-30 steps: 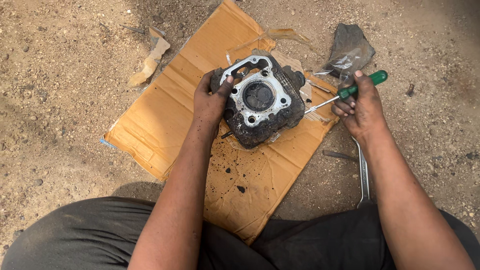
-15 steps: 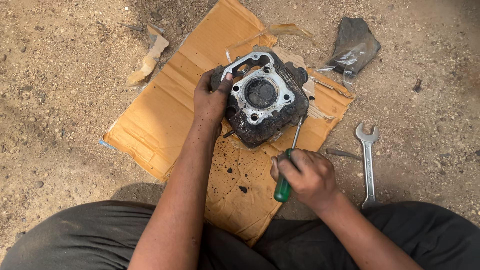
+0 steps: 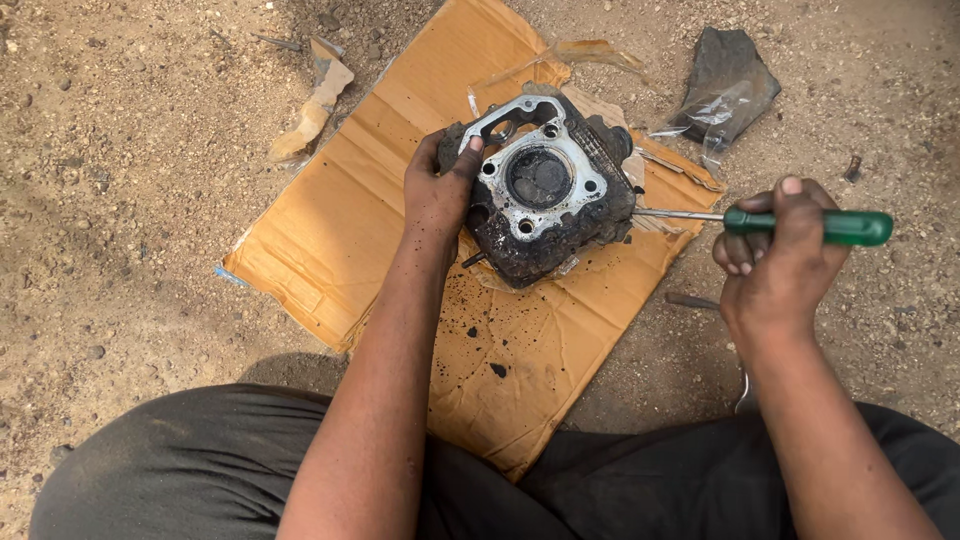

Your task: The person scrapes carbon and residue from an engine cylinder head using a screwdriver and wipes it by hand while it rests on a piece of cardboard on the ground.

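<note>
A grimy black engine cylinder head point(image 3: 545, 200) with a silver gasket face and round bore rests on a sheet of brown cardboard point(image 3: 340, 230). My left hand point(image 3: 440, 190) grips its left side, thumb on the top face. My right hand point(image 3: 775, 255) holds a green-handled screwdriver point(image 3: 810, 225) level, its thin shaft reaching left so the tip touches the right side of the cylinder head.
The ground around is sandy dirt with small stones. A dark rag with clear plastic point(image 3: 725, 85) lies at the upper right. A torn cardboard scrap point(image 3: 315, 100) lies upper left. Black oily specks dot the cardboard near my knees point(image 3: 200, 470).
My right hand has swung the screwdriver from below the cylinder head out to its right side, now pointing in horizontally. The wrench seen on the ground earlier is hidden behind my right arm.
</note>
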